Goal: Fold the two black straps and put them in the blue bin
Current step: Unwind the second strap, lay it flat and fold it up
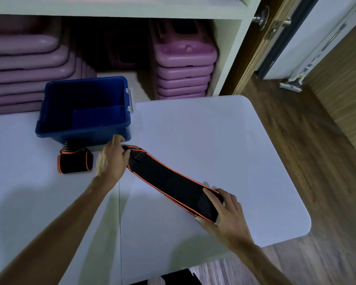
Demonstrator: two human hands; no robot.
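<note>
folded strap [75, 161] is lying on the tabletop [224, 140] before the blue bin [84, 128]. left hand [111, 161] is pinching the long strap [169, 179] at its far end, right hand [227, 210] closing its grip on the near end. looking soft, light, floppy: best held by the ends.
</note>
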